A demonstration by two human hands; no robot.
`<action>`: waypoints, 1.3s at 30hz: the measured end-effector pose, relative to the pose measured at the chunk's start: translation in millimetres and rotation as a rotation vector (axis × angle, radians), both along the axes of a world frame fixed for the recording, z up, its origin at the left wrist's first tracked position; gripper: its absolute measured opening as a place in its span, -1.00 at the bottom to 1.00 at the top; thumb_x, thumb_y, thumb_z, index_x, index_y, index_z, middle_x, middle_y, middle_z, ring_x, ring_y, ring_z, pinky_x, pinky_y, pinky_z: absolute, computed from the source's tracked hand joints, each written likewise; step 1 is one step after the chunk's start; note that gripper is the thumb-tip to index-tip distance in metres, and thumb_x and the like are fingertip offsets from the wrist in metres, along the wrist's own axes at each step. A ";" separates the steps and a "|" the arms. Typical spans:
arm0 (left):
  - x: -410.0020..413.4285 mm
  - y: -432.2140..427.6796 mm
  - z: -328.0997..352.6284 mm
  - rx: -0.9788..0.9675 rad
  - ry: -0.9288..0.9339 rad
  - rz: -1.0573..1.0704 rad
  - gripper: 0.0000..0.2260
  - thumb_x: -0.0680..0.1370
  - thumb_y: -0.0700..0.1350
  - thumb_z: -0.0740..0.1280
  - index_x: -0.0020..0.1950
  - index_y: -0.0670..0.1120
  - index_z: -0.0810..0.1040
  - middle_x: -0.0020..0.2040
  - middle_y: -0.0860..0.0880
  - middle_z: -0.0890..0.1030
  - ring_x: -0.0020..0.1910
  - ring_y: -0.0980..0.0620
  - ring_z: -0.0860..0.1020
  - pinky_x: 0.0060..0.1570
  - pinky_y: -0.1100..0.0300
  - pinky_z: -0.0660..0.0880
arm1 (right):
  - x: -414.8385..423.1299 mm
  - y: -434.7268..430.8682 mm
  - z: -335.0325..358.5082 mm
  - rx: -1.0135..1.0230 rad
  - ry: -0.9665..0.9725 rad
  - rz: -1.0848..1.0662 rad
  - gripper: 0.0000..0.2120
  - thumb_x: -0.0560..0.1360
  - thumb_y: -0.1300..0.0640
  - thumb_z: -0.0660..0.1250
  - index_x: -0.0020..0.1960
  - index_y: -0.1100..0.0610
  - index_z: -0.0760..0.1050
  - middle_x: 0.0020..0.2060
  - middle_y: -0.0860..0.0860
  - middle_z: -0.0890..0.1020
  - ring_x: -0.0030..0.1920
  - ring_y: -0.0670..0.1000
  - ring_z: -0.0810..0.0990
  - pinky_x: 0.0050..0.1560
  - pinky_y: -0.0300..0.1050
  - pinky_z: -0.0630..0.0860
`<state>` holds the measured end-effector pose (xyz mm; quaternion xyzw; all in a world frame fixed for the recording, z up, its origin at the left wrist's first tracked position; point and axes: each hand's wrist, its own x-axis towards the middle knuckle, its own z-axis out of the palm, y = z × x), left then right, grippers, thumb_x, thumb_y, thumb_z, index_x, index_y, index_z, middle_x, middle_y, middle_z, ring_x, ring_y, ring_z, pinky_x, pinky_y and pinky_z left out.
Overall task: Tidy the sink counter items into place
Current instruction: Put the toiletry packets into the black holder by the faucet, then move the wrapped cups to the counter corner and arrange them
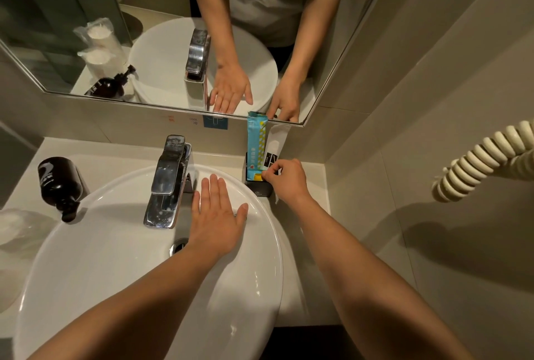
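Observation:
A small black holder (261, 187) stands on the counter right of the basin, against the wall. A blue and yellow packet (255, 140) and a white packet (276, 143) stand upright in it. My right hand (286, 180) pinches the lower part of the white packet at the holder's top. My left hand (218, 215) lies flat with straight fingers on the back rim of the white basin (260, 258), just right of the chrome tap (169, 180).
A black pump bottle (59, 182) lies tipped on the counter left of the tap. Plastic-wrapped cups (17, 229) sit at the far left edge. A cream coiled cord (482, 160) hangs on the right wall. The mirror (173, 27) is above.

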<state>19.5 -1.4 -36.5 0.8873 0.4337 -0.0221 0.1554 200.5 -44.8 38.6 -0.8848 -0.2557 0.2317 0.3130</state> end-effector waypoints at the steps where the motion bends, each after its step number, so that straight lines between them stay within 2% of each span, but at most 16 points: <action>1: 0.1 0.0 -0.1 0.001 -0.001 -0.001 -0.18 0.52 0.38 -0.40 0.63 -0.13 -0.29 0.67 -0.13 -0.22 0.63 -0.12 -0.28 0.54 -0.08 -0.33 | -0.1 0.6 -1.2 0.007 0.007 -0.013 -0.90 0.50 0.13 0.50 -0.13 0.15 0.66 0.06 0.10 0.57 -0.04 0.01 0.54 -0.17 -0.25 0.44; 3: -0.3 -0.1 -0.4 -0.003 -0.006 0.000 -0.17 0.51 0.38 -0.41 0.64 -0.13 -0.28 0.67 -0.13 -0.21 0.63 -0.12 -0.27 0.54 -0.08 -0.33 | 0.0 1.5 -3.1 0.021 0.028 -0.028 -0.90 0.49 0.14 0.52 -0.15 0.17 0.67 0.01 0.12 0.64 -0.04 0.03 0.59 -0.24 -0.26 0.45; 8: 0.2 0.6 -2.8 -0.008 0.010 0.003 -0.19 0.53 0.38 -0.40 0.62 -0.13 -0.31 0.66 -0.13 -0.26 0.62 -0.10 -0.32 0.53 -0.07 -0.36 | 0.7 -2.7 -0.6 0.101 0.130 -0.071 -0.92 0.48 0.17 0.51 -0.15 0.16 0.66 -0.09 0.09 0.69 -0.01 0.08 0.65 -0.04 0.02 0.67; 10: 0.0 0.5 -3.6 -0.009 0.015 0.002 -0.20 0.54 0.37 -0.37 0.62 -0.12 -0.33 0.66 -0.12 -0.28 0.62 -0.09 -0.34 0.53 -0.07 -0.37 | 0.8 -6.8 0.8 0.149 0.176 -0.106 -0.90 0.49 0.16 0.51 -0.17 0.15 0.64 -0.18 0.04 0.68 -0.08 0.03 0.65 -0.09 -0.03 0.66; 13: 0.5 0.8 -2.8 -0.017 0.027 -0.002 -0.19 0.53 0.38 -0.39 0.62 -0.13 -0.33 0.66 -0.12 -0.28 0.62 -0.09 -0.33 0.51 -0.06 -0.40 | -2.1 -16.0 3.7 0.223 0.160 -0.141 -0.91 0.51 0.13 0.48 -0.15 0.11 0.63 -0.27 -0.02 0.60 -0.25 -0.08 0.55 -0.31 -0.31 0.49; 15: 0.2 1.4 -1.9 -0.022 0.033 -0.003 -0.20 0.55 0.37 -0.35 0.62 -0.14 -0.32 0.66 -0.13 -0.28 0.62 -0.09 -0.33 0.50 -0.06 -0.41 | -6.8 -22.9 3.2 0.257 0.121 -0.149 -0.93 0.52 0.11 0.46 -0.11 0.09 0.63 -0.16 0.03 0.62 -0.19 -0.06 0.57 -0.28 -0.35 0.46; 17: 0.1 2.3 -0.5 -0.034 0.046 -0.004 -0.22 0.57 0.35 -0.31 0.62 -0.14 -0.32 0.66 -0.13 -0.29 0.61 -0.09 -0.34 0.50 -0.06 -0.41 | -14.0 -31.0 2.3 0.274 0.093 -0.151 -0.93 0.52 0.08 0.44 -0.06 0.08 0.63 -0.05 0.05 0.63 -0.08 -0.01 0.61 -0.17 -0.29 0.50; 21: 2.9 4.1 5.3 -0.082 0.081 -0.012 -0.23 0.60 0.34 -0.24 0.61 -0.14 -0.34 0.65 -0.12 -0.33 0.61 -0.09 -0.35 0.48 -0.06 -0.42 | -30.9 -52.1 -1.6 0.241 0.036 -0.131 -0.85 0.54 0.03 0.41 0.07 0.04 0.61 0.02 -0.03 0.58 -0.01 -0.06 0.58 -0.07 -0.26 0.49; 25: 3.8 7.9 16.9 -0.125 0.114 -0.032 -0.24 0.62 0.33 -0.19 0.62 -0.14 -0.32 0.64 -0.13 -0.33 0.61 -0.10 -0.35 0.53 -0.09 -0.35 | -46.3 -73.4 -6.8 0.140 -0.026 -0.051 -0.71 0.56 -0.07 0.38 0.26 -0.04 0.54 0.22 -0.04 0.56 0.14 -0.03 0.57 0.14 -0.08 0.59; 30: -4.6 5.5 44.3 -0.171 -0.001 -0.050 -0.29 0.66 0.27 -0.10 0.66 -0.15 -0.14 0.67 -0.16 -0.17 0.65 -0.13 -0.18 0.58 -0.08 -0.17 | -60.4 -91.6 -6.5 -0.071 -0.235 0.109 -0.53 0.56 -0.20 0.28 0.44 -0.14 0.39 0.44 -0.08 0.46 0.40 0.01 0.43 0.39 0.05 0.38; 35: -27.1 -17.8 63.4 -0.099 -0.086 -0.160 -0.36 0.67 0.22 -0.01 0.64 -0.14 0.09 0.65 -0.17 0.12 0.63 -0.15 0.08 0.57 -0.09 0.07 | -68.2 -102.2 -0.3 -0.194 -0.314 0.230 -0.42 0.55 -0.18 0.29 0.53 -0.14 0.26 0.55 -0.04 0.34 0.52 0.05 0.30 0.47 0.11 0.26; 39: -49.4 -36.1 79.3 0.044 -0.067 -0.238 -0.41 0.63 0.23 0.00 0.52 -0.12 0.31 0.44 -0.15 0.46 0.41 -0.13 0.41 0.37 -0.08 0.38 | -77.1 -111.6 12.2 -0.273 -0.360 0.315 -0.38 0.55 -0.16 0.30 0.56 -0.10 0.22 0.57 0.01 0.30 0.55 0.09 0.25 0.47 0.15 0.23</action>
